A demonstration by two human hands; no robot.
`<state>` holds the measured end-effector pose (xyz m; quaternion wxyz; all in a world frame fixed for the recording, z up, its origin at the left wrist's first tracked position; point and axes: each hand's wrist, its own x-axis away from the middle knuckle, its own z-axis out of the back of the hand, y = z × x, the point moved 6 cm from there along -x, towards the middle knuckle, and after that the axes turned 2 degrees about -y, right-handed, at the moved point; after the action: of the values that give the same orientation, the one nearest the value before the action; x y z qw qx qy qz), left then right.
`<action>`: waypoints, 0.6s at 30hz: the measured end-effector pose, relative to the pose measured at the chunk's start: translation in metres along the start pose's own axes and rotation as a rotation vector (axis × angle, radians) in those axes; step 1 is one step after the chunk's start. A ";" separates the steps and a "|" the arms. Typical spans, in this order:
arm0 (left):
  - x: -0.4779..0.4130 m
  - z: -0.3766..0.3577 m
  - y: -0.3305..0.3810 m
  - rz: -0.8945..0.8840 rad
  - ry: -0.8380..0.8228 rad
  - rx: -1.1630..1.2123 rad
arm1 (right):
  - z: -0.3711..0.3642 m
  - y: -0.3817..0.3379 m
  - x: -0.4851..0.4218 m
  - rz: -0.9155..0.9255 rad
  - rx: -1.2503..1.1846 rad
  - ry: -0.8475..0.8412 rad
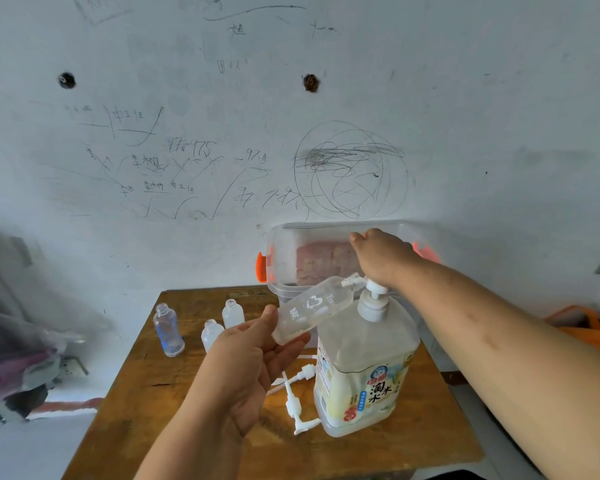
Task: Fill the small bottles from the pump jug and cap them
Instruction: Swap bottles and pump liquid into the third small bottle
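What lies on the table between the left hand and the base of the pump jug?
Head view: loose white pump caps with dip tubes lie on the wooden table between the left hand, holding a small bottle, and the pump jug.

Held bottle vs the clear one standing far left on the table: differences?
The held bottle lies tilted in the left hand, mouth at the jug's pump nozzle; the standing clear bottle sits upright on the table, untouched. The held bottle carries white print; the standing clear bottle shows none from here. Both are clear plastic and uncapped.
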<state>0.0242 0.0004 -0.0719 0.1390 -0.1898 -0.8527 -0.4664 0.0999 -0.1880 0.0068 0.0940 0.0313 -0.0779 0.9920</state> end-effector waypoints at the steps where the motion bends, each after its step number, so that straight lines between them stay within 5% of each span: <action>1: -0.001 0.000 0.000 0.002 -0.001 -0.002 | -0.001 0.001 -0.002 -0.009 -0.002 0.005; 18: 0.005 0.000 0.003 0.009 0.028 -0.019 | 0.019 -0.008 0.019 0.035 -0.041 0.027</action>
<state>0.0210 0.0024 -0.0677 0.1509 -0.1884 -0.8454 -0.4764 0.0832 -0.1800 0.0280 0.0784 0.0144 -0.0975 0.9920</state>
